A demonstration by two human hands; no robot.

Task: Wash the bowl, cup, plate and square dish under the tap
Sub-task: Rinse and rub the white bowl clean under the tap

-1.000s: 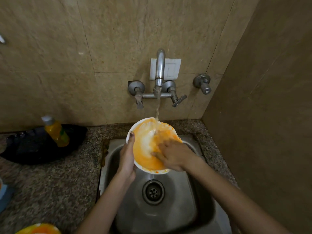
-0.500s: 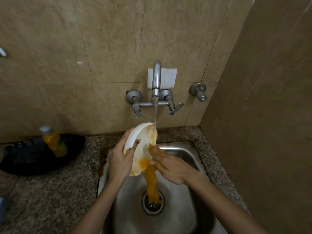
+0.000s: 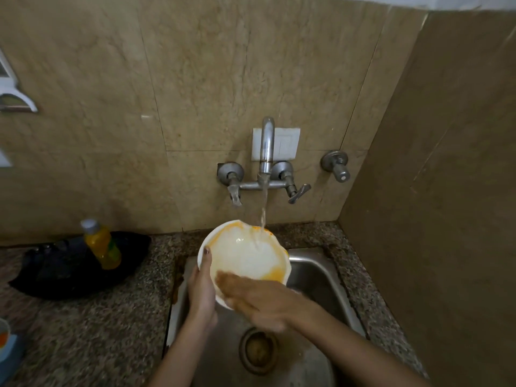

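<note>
**sinkwatcher:** ok so what's different from half a sec ago? The bowl [image 3: 245, 255] was tipped on its edge then, dumping orange water down the drain [image 3: 258, 350].

**dishnerd42:** yeah, it's flipped back now. The opening faces up again and the water stream [image 3: 263, 210] from the tap [image 3: 266, 146] lands inside, at the far side from both hands. Big thing is the colour. A second ago the inside was nearly all orange, now it's mostly white, with orange only along the far rim and the rim on the right hand's side.

**sinkwatcher:** and the hands?

**dishnerd42:** left hand [image 3: 201, 291] grips the bowl by its left rim, thumb hooked over the inside and fingers underneath. Right hand [image 3: 259, 300] is blurry, but the fingers look flat and spread against the near inner wall. It's rubbing, not holding anything. The bowl sits between the two hands, over the sink [image 3: 315, 277], and the drain is just on the near side of the right hand.

**sinkwatcher:** so nearly done with this one?

**dishnerd42:** I'd say close. One dump cleared most of the gunk, so my guess is the rim needs a rub and another rinse. Can't see the outside, so no idea there. Cup, plate and square dish aren't in either hand, so those still look to be ahead. The yellow bottle [image 3: 102, 244], off past the left hand, is untouched.
</note>
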